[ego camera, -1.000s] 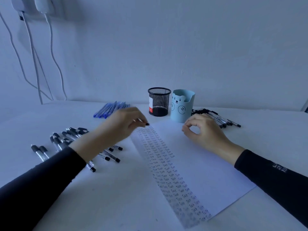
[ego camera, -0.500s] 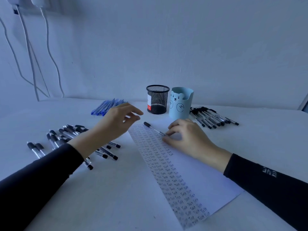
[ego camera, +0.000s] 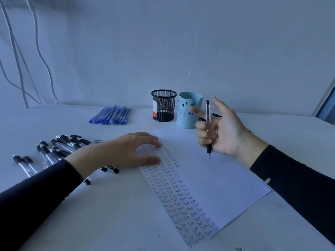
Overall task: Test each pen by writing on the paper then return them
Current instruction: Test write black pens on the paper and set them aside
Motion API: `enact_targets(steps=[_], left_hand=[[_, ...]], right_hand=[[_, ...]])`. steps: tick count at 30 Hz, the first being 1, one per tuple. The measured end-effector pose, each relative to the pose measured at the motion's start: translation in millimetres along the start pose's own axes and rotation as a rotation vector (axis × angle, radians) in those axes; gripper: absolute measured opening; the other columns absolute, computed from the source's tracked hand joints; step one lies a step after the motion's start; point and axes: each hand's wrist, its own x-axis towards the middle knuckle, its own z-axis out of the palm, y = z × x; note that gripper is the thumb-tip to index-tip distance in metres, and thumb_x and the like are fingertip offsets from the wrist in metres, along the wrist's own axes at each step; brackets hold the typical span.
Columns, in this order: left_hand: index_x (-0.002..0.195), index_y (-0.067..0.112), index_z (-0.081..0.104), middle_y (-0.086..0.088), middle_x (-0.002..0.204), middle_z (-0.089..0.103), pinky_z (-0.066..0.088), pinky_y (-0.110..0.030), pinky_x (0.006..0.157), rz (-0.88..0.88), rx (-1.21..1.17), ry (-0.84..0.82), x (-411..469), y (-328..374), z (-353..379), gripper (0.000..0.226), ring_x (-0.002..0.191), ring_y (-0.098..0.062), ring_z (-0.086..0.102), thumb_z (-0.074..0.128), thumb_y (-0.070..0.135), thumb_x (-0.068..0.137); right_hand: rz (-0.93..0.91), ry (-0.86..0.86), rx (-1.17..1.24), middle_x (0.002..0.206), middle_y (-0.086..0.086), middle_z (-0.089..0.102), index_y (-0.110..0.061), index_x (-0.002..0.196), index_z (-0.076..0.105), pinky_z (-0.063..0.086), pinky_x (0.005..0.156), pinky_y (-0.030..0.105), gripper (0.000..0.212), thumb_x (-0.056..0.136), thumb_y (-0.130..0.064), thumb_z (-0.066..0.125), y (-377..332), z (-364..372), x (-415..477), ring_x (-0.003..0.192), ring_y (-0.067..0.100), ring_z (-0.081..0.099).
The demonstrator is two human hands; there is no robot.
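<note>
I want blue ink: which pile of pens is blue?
The far pile, left of the mesh cup; the near pile by the left hand is black.

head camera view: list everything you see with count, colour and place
sheet of paper: one, white, table centre, "Test" columns on its left edge
clear pen with black grip: one, held tip down above the paper
loose black-capped pens: many, black and clear, table left
bunch of blue pens: several, blue, left of the cups
mesh wire cup: one, black, behind the paper
bear-face cup: one, light blue, right of mesh cup
cables: several, white, wall upper left
table: one, white
left hand: flat on the paper's written edge
right hand: grips the clear pen
</note>
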Motion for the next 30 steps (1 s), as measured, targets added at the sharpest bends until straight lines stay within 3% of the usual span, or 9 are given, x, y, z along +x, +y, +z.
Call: enact_targets(steps=[6,12,15,17,20,22,25,27,30], left_hand=[[0.131,0.046,0.051,0.025,0.144,0.04,0.023,-0.019,0.109,-0.023,0.011,-0.014,-0.8,2.3,-0.9,0.063,0.129,0.006,0.038,0.053,0.074,0.074],[0.131,0.052,0.049,0.028,0.145,0.037,0.023,-0.025,0.115,-0.033,0.0,-0.041,-1.1,-1.6,-2.7,0.071,0.132,0.006,0.035,0.051,0.084,0.068],[0.132,0.052,0.048,0.03,0.144,0.037,0.023,-0.024,0.114,-0.039,-0.003,-0.05,-1.2,-1.8,-3.2,0.073,0.132,0.007,0.035,0.052,0.084,0.067],[0.132,0.053,0.048,0.031,0.144,0.036,0.023,-0.026,0.115,-0.048,-0.006,-0.054,-0.5,-1.5,-3.0,0.073,0.132,0.006,0.035,0.052,0.084,0.066],[0.13,0.056,0.047,0.032,0.144,0.036,0.024,-0.03,0.117,-0.045,-0.012,-0.051,0.1,-3.3,-3.0,0.077,0.132,0.006,0.035,0.049,0.091,0.062],[0.13,0.057,0.046,0.032,0.144,0.036,0.025,-0.031,0.116,-0.048,-0.012,-0.063,0.3,-4.0,-3.3,0.076,0.133,0.005,0.035,0.048,0.091,0.062],[0.131,0.057,0.045,0.031,0.145,0.035,0.026,-0.033,0.116,-0.056,-0.007,-0.068,1.3,-4.7,-3.6,0.076,0.132,0.004,0.035,0.048,0.09,0.063],[0.131,0.056,0.046,0.03,0.145,0.036,0.026,-0.034,0.116,-0.06,-0.01,-0.059,1.7,-5.2,-3.4,0.078,0.133,0.003,0.035,0.047,0.092,0.061],[0.131,0.055,0.046,0.03,0.145,0.035,0.026,-0.033,0.116,-0.063,-0.011,-0.057,1.4,-5.6,-2.7,0.077,0.133,0.002,0.035,0.048,0.09,0.063]], right_hand=[[0.04,0.066,0.063,0.044,-0.008,0.011,-0.014,0.064,0.064,0.009,0.044,0.021,0.054,0.081,-0.061,0.044,-3.4,3.2,-4.7,0.037,0.013,0.009],[-0.063,-0.011,-0.029,0.053,-0.008,0.023,-0.015,0.088,0.066,0.011,0.032,0.017,0.057,0.077,-0.069,0.054,-0.9,11.6,-6.4,0.03,0.004,0.014],[-0.097,-0.105,-0.019,0.055,-0.005,0.043,-0.011,0.102,0.064,0.03,0.036,0.016,0.037,0.099,-0.043,0.045,5.4,14.7,-3.5,0.035,0.005,0.035],[-0.031,-0.169,-0.038,0.062,0.007,0.061,-0.006,0.107,0.064,0.051,0.05,0.025,0.049,0.103,-0.04,0.03,8.1,12.0,-3.2,0.05,0.018,0.059],[0.049,-0.188,-0.245,0.052,0.01,0.057,-0.005,0.109,0.065,0.039,0.044,0.023,0.07,0.102,-0.055,0.017,11.3,5.7,-1.4,0.042,0.02,0.049],[0.082,-0.201,-0.316,0.064,0.01,0.066,-0.005,0.116,0.065,0.041,0.042,0.022,0.065,0.102,-0.053,0.022,13.3,5.2,-0.8,0.046,0.016,0.053],[0.097,-0.261,-0.386,0.108,0.018,0.07,0.0,0.125,0.059,0.057,0.062,0.027,0.044,0.102,-0.03,0.036,19.3,7.8,-3.1,0.079,0.019,0.068],[0.021,-0.238,-0.499,0.103,0.016,0.071,-0.002,0.115,0.064,0.056,0.063,0.024,0.03,0.1,-0.021,0.046,26.1,9.6,-3.7,0.077,0.017,0.067],[-0.199,-0.115,-0.783,0.07,0.005,0.069,-0.012,0.078,0.064,0.043,0.049,0.019,0.02,0.09,-0.028,0.067,38.0,16.9,-5.7,0.057,0.012,0.056]])
